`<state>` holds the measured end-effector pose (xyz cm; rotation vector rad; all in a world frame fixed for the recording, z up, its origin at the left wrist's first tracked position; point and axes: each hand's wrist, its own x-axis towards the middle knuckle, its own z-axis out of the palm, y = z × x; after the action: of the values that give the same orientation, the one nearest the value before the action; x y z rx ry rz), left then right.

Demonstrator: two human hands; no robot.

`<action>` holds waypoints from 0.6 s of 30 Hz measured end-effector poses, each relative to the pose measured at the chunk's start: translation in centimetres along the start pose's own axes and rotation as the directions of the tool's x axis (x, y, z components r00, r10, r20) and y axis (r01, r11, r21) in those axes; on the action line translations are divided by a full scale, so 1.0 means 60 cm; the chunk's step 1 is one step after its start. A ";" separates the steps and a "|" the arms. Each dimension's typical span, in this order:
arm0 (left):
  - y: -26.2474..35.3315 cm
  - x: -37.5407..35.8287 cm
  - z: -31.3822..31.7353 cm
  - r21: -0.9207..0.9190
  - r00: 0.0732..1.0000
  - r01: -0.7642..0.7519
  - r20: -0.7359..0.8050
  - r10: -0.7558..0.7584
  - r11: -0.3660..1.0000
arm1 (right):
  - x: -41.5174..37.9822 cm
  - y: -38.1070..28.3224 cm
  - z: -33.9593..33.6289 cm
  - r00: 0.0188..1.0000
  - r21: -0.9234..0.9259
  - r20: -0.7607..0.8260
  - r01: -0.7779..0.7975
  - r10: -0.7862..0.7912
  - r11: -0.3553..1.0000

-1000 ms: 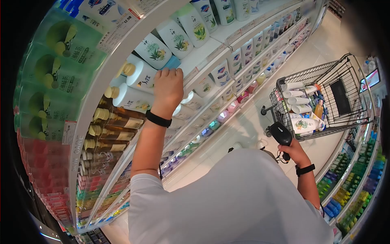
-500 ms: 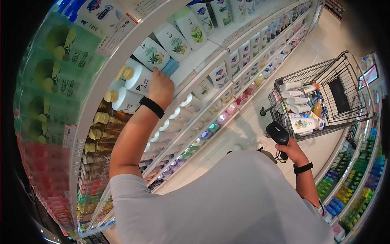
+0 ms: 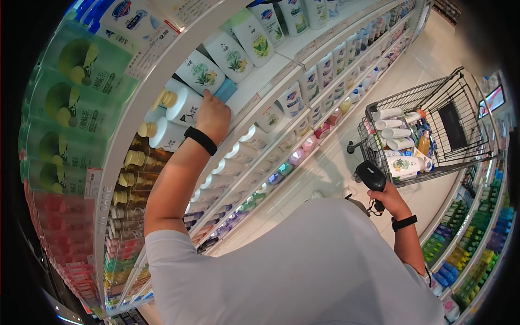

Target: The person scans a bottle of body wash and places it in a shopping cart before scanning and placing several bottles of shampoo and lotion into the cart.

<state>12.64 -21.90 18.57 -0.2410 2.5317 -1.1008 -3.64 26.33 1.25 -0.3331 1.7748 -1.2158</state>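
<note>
At the shelf, my left hand [image 3: 213,117] is closed around the lower part of a white bottle [image 3: 183,104] with a gold cap; its fingertips are partly hidden. A second white bottle [image 3: 165,133] of that kind stands beside it. Just past my fingers are a small blue block [image 3: 226,91] and a white bottle with a green plant print [image 3: 200,71]. Low on the right, my right hand [image 3: 391,200] grips a black handheld scanner [image 3: 371,176] by its handle, its head toward the cart. A dark cord loops below that hand.
A wire shopping cart [image 3: 433,162] stands to the right, holding several white bottles and other goods. Shelving with a white edge [image 3: 281,81] runs along the left. Green packs [image 3: 70,108] fill the near end. Another stocked shelf [image 3: 476,238] lines the right.
The view has shifted very slightly. My left hand stays at the white bottle, and my right hand still holds the scanner.
</note>
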 end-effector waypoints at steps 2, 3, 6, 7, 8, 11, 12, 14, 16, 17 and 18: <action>0.000 0.002 0.000 -0.018 1.000 -0.003 0.010 0.003 1.000 | 0.000 0.000 -0.001 1.000 -0.002 0.002 -0.008 0.008 1.000; 0.000 0.003 -0.001 -0.034 1.000 -0.005 0.018 0.006 0.999 | 0.000 -0.001 -0.001 1.000 -0.003 0.002 -0.015 0.015 1.000; -0.002 0.003 0.000 -0.048 1.000 -0.027 -0.011 0.027 0.998 | -0.003 -0.004 -0.001 1.000 0.005 -0.004 -0.013 0.013 1.000; -0.002 0.002 0.001 -0.045 1.000 -0.027 -0.009 0.026 0.999 | -0.001 -0.001 -0.001 1.000 0.007 -0.002 -0.011 0.011 1.000; -0.002 0.002 0.004 -0.044 0.999 -0.032 -0.034 0.031 0.999 | 0.002 0.004 -0.003 1.000 0.004 -0.002 -0.008 0.008 1.000; -0.003 0.002 0.005 -0.057 0.998 -0.040 -0.049 0.037 0.998 | 0.004 0.014 -0.008 1.000 0.010 0.000 -0.013 0.013 1.000; -0.003 0.002 0.004 -0.072 0.998 -0.042 -0.044 0.039 0.997 | 0.004 0.016 -0.007 1.000 0.018 -0.003 -0.022 0.022 1.000; -0.003 0.001 0.006 -0.070 0.998 -0.043 -0.050 0.040 0.997 | 0.002 0.015 -0.005 1.000 0.017 -0.012 -0.021 0.022 1.000; -0.002 0.001 0.009 -0.066 0.997 -0.045 -0.059 0.041 0.997 | 0.000 0.012 -0.005 0.999 0.015 -0.024 -0.038 0.038 0.999; -0.002 0.001 0.011 -0.062 0.997 -0.045 -0.070 0.041 0.997 | 0.001 0.015 -0.006 0.999 0.017 -0.020 -0.038 0.038 0.999; -0.001 0.001 0.011 -0.059 0.996 -0.045 -0.082 0.040 0.997 | 0.002 0.019 -0.008 0.999 0.016 -0.016 -0.039 0.040 0.999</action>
<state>12.83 -22.40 18.22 -0.1603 2.6318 -1.0387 -3.78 27.09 0.28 -0.2783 1.7772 -1.2072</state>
